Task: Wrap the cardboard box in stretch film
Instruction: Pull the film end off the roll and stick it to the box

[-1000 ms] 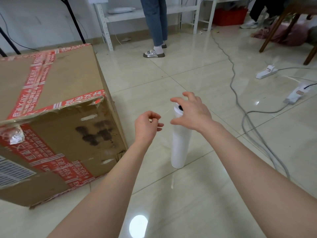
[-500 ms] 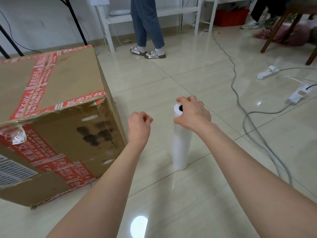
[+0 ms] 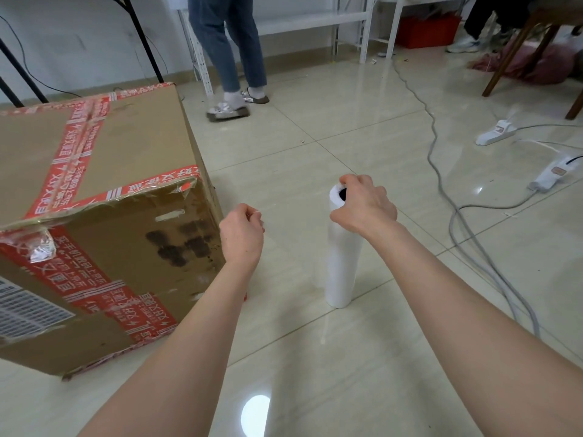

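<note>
A large cardboard box (image 3: 126, 171) sealed with red printed tape sits on the floor at the left. A white roll of stretch film (image 3: 342, 266) stands upright on the tiles to its right. My right hand (image 3: 362, 206) grips the top of the roll, fingers curled over its rim beside the dark core hole. Between the roll and the box's near corner, my left hand (image 3: 243, 231) is held in a loose fist. Whether it pinches a loose end of film I cannot tell.
A person in jeans and sandals (image 3: 233, 102) walks at the back. Grey cables (image 3: 467, 228) and two white power strips (image 3: 497, 132) lie on the floor at the right. White shelving (image 3: 315, 20), a red crate (image 3: 426, 33) and wooden chair legs (image 3: 511, 58) stand behind.
My right hand has closed down onto the top of the roll. My left hand has curled into a fist. The person at the back has stepped to the left.
</note>
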Demonstrator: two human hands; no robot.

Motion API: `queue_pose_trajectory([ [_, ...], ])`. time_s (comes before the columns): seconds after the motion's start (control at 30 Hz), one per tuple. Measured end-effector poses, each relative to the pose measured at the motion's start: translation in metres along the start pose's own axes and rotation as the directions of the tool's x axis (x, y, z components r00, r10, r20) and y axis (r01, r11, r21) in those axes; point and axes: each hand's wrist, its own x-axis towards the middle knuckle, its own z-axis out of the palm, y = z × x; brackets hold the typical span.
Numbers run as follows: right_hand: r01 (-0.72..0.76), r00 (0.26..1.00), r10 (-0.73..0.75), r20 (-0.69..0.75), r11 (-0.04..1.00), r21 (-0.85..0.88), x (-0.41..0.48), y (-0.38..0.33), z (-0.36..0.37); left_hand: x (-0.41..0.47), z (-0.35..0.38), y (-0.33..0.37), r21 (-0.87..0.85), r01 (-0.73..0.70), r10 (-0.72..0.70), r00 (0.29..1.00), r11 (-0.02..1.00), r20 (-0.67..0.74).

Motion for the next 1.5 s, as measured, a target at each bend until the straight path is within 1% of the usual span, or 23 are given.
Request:
queue_pose_trajectory([
  [0.17, -0.09, 0.992, 0.093, -0.081, 0.995, 0.028, -0.003, -0.002, 0.005, -0.001, -0.005, 0.0, 0.008, 0.018, -0.018, 1.0, 1.0, -0.022],
  [0.23, -0.068, 0.994, 0.071, -0.086, 0.997, 0.036, -0.002, -0.002, 0.006, -0.001, -0.007, -0.002, 0.019, 0.035, -0.034, 0.999, 0.999, -0.03],
  [0.33, -0.003, 0.998, 0.006, -0.055, 0.999, 0.051, 0.0, -0.001, 0.005, 0.0, -0.012, -0.007, 0.043, 0.055, -0.053, 0.997, 0.998, -0.052],
  [0.4, 0.015, 0.999, -0.013, -0.035, 0.999, 0.044, 0.001, 0.0, 0.004, 0.0, -0.015, -0.008, 0.055, 0.046, -0.042, 0.997, 0.997, -0.06],
  [0.47, -0.016, 1.0, 0.018, -0.026, 0.998, 0.053, 0.001, 0.002, 0.004, -0.001, -0.016, -0.008, 0.06, 0.035, -0.032, 0.998, 0.998, -0.061],
  [0.57, -0.08, 0.995, 0.083, -0.052, 0.995, 0.054, -0.001, 0.007, 0.005, -0.002, -0.016, -0.006, 0.058, 0.032, -0.029, 0.998, 0.998, -0.057],
  [0.73, -0.024, 0.999, 0.027, -0.03, 0.997, 0.075, 0.001, 0.008, 0.005, -0.001, -0.017, -0.006, 0.04, 0.052, -0.049, 0.995, 0.998, -0.088],
  [0.8, -0.02, 1.0, 0.021, -0.02, 0.999, 0.044, 0.001, 0.007, 0.004, -0.001, -0.018, -0.006, 0.035, 0.064, -0.06, 0.993, 0.997, -0.103],
  [0.93, -0.112, 0.991, 0.113, -0.07, 0.994, 0.018, -0.001, 0.007, 0.001, -0.002, -0.022, -0.007, 0.045, 0.051, -0.045, 0.992, 0.998, -0.118],
  [1.0, -0.098, 0.993, 0.097, -0.068, 0.995, -0.004, -0.001, 0.007, 0.0, -0.002, -0.024, -0.008, 0.043, 0.046, -0.04, 0.991, 0.998, -0.127],
  [1.1, -0.045, 0.999, 0.045, -0.03, 0.999, 0.008, 0.001, 0.007, -0.002, -0.002, -0.027, -0.007, 0.023, 0.062, -0.058, 0.987, 0.998, -0.152],
  [1.17, -0.05, 0.998, 0.05, -0.023, 0.999, -0.003, 0.0, 0.007, -0.002, -0.002, -0.029, -0.007, 0.027, 0.06, -0.055, 0.986, 0.998, -0.157],
  [1.3, -0.119, 0.992, 0.119, -0.046, 0.993, -0.007, -0.004, 0.009, -0.003, -0.003, -0.033, -0.006, 0.037, 0.062, -0.056, 0.986, 0.997, -0.159],
  [1.43, -0.081, 0.997, 0.08, -0.019, 0.996, -0.029, -0.004, 0.008, -0.004, -0.004, -0.037, -0.005, 0.048, 0.058, -0.05, 0.986, 0.997, -0.162],
  [1.5, -0.05, 0.999, 0.049, -0.015, 0.997, -0.062, -0.005, 0.006, -0.004, -0.005, -0.039, -0.005, 0.073, 0.033, -0.021, 0.988, 0.997, -0.156],
])
